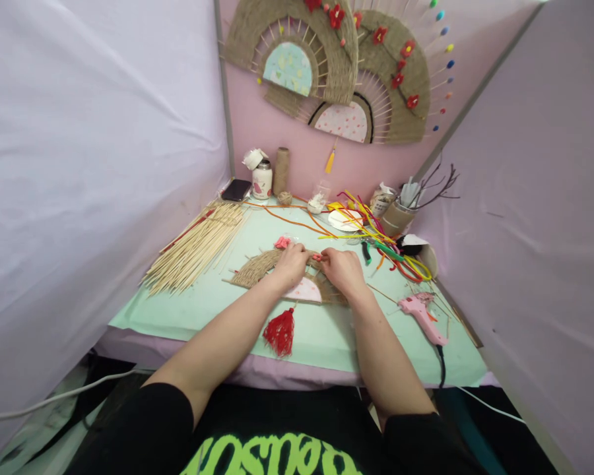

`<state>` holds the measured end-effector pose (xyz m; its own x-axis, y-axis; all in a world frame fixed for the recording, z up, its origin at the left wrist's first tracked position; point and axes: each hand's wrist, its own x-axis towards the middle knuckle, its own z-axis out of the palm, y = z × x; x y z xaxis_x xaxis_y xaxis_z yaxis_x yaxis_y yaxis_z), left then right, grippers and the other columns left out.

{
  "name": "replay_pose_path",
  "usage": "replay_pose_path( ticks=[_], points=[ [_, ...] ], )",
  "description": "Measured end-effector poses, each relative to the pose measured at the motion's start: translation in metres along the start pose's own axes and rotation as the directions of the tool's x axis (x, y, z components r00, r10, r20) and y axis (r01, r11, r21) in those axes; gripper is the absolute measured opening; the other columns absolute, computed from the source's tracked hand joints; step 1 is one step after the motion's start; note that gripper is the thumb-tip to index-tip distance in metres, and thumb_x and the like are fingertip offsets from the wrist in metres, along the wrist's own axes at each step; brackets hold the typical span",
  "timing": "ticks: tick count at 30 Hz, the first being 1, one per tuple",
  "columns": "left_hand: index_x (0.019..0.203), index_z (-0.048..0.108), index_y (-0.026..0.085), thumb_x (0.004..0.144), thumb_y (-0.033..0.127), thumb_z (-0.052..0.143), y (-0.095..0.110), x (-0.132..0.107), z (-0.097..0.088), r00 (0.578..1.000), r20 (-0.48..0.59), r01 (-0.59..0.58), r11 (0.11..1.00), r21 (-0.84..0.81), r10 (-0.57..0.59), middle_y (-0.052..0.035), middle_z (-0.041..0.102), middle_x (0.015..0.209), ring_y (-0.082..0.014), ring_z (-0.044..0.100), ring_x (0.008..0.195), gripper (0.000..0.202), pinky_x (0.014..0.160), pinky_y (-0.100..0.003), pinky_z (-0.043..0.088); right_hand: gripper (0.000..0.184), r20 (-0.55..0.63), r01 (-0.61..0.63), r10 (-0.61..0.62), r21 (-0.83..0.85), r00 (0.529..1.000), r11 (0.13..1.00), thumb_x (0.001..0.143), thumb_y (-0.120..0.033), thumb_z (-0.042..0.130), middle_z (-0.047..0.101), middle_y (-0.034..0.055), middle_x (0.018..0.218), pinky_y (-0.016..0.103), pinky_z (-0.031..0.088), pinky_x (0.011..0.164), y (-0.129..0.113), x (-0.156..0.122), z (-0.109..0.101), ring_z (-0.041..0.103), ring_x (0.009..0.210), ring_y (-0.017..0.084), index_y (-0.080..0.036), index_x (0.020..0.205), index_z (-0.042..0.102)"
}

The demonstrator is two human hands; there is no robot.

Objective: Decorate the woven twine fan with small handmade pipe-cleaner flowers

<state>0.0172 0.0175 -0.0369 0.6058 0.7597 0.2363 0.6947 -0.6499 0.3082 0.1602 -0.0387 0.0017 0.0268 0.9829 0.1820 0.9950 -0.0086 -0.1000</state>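
Note:
A small fan [257, 268] woven of brown twine over thin sticks lies on the table before me, with a white half-round patch [304, 290] at its base. My left hand [293, 262] rests over the fan's upper middle, fingers bent together. Beside it my right hand [343, 269] pinches a small pinkish-red piece [317, 257] at the fan's top edge. What the left fingertips hold, if anything, is hidden. A pink flower-like piece [282, 243] sits just behind the left hand. Below the fan lies a red tassel [280, 332].
Thin wooden sticks [198, 247] are heaped at left, near a phone [236, 190]. A pink glue gun [422, 318] with a cord lies at right. Coloured pipe cleaners [371, 231] and pliers [365, 251] are at back right. Large twine fans [336, 72] hang on the back wall.

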Motion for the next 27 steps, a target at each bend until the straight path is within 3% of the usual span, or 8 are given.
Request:
replay_pose_path(
  ticks=[5, 8, 11, 27],
  points=[
    [0.105, 0.069, 0.016, 0.089, 0.012, 0.037, -0.001, -0.002, 0.002, 1.000, 0.004, -0.018, 1.000, 0.026, 0.017, -0.0118, 0.057, 0.107, -0.0246, 0.046, 0.104, 0.037, 0.091, -0.037, 0.040, 0.041, 0.015, 0.043, -0.044, 0.028, 0.999, 0.999, 0.084, -0.007, 0.043, 0.070, 0.0119, 0.114, 0.035, 0.037, 0.092, 0.006, -0.010, 0.002, 0.063, 0.107, 0.023, -0.016, 0.120, 0.058],
    [0.109, 0.068, 0.017, 0.091, 0.014, 0.036, -0.003, -0.002, 0.005, 0.999, -0.010, -0.036, 0.999, 0.020, 0.036, -0.0116, 0.057, 0.107, -0.0250, 0.045, 0.103, 0.038, 0.091, -0.037, 0.040, 0.050, -0.039, 0.081, -0.078, 0.079, 0.996, 0.994, 0.084, -0.007, 0.041, 0.062, 0.0135, 0.129, 0.037, 0.034, 0.100, 0.010, -0.020, 0.008, 0.055, 0.121, 0.023, -0.014, 0.133, 0.047],
    [0.113, 0.067, 0.016, 0.091, 0.014, 0.035, -0.004, 0.000, 0.008, 0.999, -0.010, -0.036, 0.999, 0.025, 0.036, -0.0119, 0.057, 0.106, -0.0253, 0.045, 0.104, 0.039, 0.092, -0.037, 0.039, 0.052, -0.069, 0.089, -0.083, 0.094, 0.994, 0.992, 0.084, -0.009, 0.041, 0.056, 0.0156, 0.136, 0.039, 0.029, 0.105, 0.010, -0.028, 0.016, 0.048, 0.130, 0.023, -0.012, 0.135, 0.044],
    [0.115, 0.067, 0.015, 0.093, 0.018, 0.035, -0.005, 0.001, 0.012, 0.999, -0.024, -0.029, 1.000, -0.010, 0.029, -0.0135, 0.058, 0.105, -0.0259, 0.047, 0.104, 0.039, 0.092, -0.040, 0.040, 0.045, -0.055, 0.084, -0.076, 0.154, 0.996, 0.984, 0.083, -0.011, 0.039, 0.062, 0.0131, 0.130, 0.038, 0.027, 0.105, 0.007, -0.027, 0.027, 0.054, 0.121, 0.021, -0.014, 0.127, 0.050]
  ],
)
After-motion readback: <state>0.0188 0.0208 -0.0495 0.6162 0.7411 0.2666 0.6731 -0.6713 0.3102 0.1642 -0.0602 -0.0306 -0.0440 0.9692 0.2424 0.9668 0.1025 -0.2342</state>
